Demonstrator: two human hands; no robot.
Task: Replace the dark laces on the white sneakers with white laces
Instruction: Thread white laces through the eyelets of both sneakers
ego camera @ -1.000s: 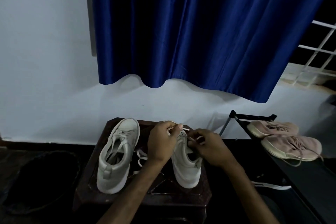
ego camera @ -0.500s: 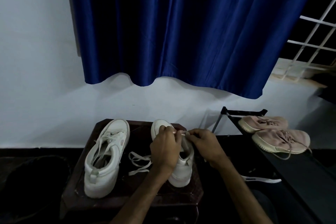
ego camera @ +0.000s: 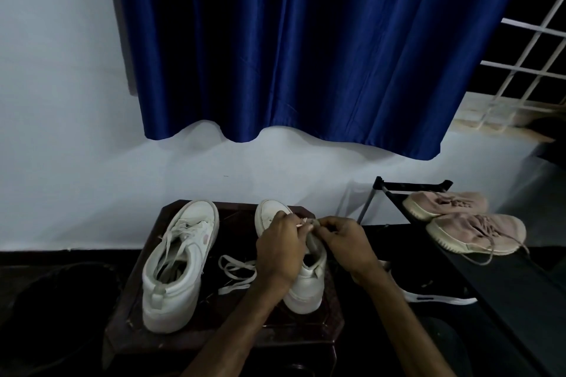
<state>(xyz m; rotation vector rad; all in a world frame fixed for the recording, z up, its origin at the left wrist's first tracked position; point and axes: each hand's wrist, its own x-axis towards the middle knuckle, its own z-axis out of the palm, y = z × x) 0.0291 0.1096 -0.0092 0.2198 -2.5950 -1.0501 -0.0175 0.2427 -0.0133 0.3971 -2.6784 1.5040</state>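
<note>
Left hand: fingers curled, pinching the tip of the white lace over the far part of the right sneaker; wrist low, forearm crossing the near edge of the stool.
Right hand: fingertips curled in, pinching the same lace just right of the left hand; the two hands touch.
Step in hand: judged to be threading the white lace through a forward eyelet of the right sneaker; the eyelet itself is hidden by the fingers.
Next move: likely calls for feeding the tip through and drawing the slack across evenly.
Slack: a loose run of pale lace lies on the stool between the sneakers; whether it joins the held lace cannot be told.
Left sneaker: on the stool's left, apart from the hands, laced in pale lace.
Dark laces: none visible.
Surroundings: pink shoes on a rack at right; blue curtain beyond.
</note>
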